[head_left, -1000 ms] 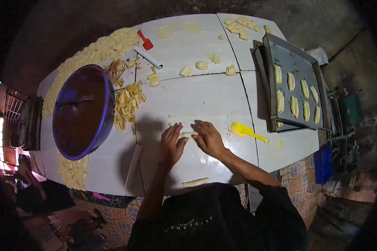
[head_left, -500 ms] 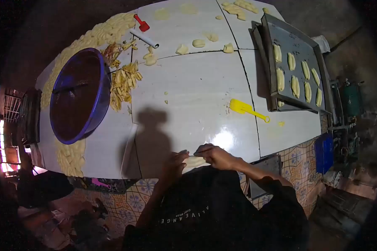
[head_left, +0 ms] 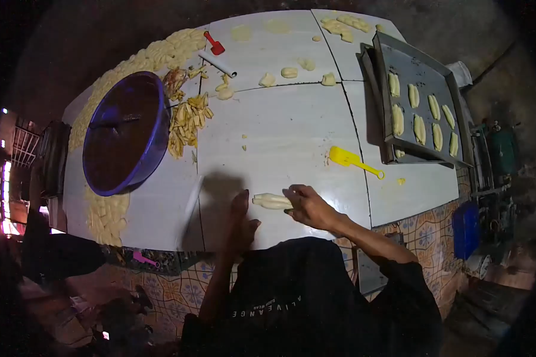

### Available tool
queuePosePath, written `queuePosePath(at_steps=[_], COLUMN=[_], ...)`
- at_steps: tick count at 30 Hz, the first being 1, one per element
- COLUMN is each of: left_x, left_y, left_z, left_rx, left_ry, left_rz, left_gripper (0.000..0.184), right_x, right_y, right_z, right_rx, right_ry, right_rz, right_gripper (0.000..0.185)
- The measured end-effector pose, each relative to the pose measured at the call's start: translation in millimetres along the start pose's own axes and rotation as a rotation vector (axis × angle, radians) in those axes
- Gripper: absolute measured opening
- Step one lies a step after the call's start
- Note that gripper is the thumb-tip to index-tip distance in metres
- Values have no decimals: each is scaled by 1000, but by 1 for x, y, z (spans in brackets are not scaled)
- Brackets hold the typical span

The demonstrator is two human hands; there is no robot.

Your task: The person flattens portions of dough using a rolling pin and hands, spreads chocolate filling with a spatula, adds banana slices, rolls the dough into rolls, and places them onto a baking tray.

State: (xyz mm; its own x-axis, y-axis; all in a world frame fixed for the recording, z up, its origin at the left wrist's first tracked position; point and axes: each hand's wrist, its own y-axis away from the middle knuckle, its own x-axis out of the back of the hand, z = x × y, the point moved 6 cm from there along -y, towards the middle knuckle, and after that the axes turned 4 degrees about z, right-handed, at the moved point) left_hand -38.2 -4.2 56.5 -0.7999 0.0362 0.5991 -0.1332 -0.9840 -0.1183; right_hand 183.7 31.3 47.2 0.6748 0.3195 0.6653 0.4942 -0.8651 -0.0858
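Note:
A pale shaped dough roll (head_left: 270,201) lies on the white table in front of me, with grooves along its length. My right hand (head_left: 311,208) has its fingers and thumb around the right end of the roll. To the left of the roll is my left hand (head_left: 242,221), its thumb spread from the fingers, apart from the dough. Similar dough rolls (head_left: 420,130) sit in rows on a dark metal tray (head_left: 414,52) at the right.
A purple basin (head_left: 161,134) with brown contents stands left, beside yellow-brown strips (head_left: 186,122) and many pale pieces (head_left: 161,53). A yellow scoop (head_left: 345,157), a red scoop (head_left: 215,46), a white tube (head_left: 217,63) and small dough lumps (head_left: 289,72) lie on the tabletop (head_left: 280,131).
Both hands have moved forward from the table's front edge, and the dough roll is now farther onto the table. My left hand has come off it; my right hand stays at its right end.

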Motion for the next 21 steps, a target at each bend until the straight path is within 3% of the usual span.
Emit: queuePosePath(at_steps=[1,5,7,8,10,11,12,13,15,16,17,18,19,21], left_x=[3,22,21,26,24,25,23,22,22,20,20,20,20,16], left_y=[4,26,38,42,43,47,46,49,49,49,46,46,44,42], left_z=[-10,-48,-74,-69,-75,-79,-80,-80,-80,-80,-78,-77,-76,-76], left_rx=[-2,123,92,61,121,124,123,124,127,128,128,126,125,121], left_ry=[-71,-199,-447,-384,-431,-446,-471,-490,-527,-546,-564,-578,-589,-618], left_rz=[58,291,319,365,307,296,298,303,308,307,307,306,302,290], left_gripper=[81,65,58,55,47,47,46,46,45,44,44,43,43,42], right_x=[5,-28,-63,-97,-94,-80,-52,-27,-40,-17,33,68,117,239], right_y=[-6,-27,-40,-49,-57,-60,-60,-56,-50,-48,-43,-47,-48,-40], right_z=[-3,-16,-15,2,7,8,6,4,38,43,38,50,53,63], right_rx=[0,304,367,424,275,156,-181,-154,-763,-726,-797,-627,-651,-475], right_ry=[175,262,125,120,58,-172,-429,-532,-1588,-1791,-1734,-1724,-1703,-754], right_rz=[-28,38,44,84,113,261,142,69,-100,9,144,184,314,559], right_gripper=[65,79,55,43,31,30,33,35,40,45,45,43,40,40])
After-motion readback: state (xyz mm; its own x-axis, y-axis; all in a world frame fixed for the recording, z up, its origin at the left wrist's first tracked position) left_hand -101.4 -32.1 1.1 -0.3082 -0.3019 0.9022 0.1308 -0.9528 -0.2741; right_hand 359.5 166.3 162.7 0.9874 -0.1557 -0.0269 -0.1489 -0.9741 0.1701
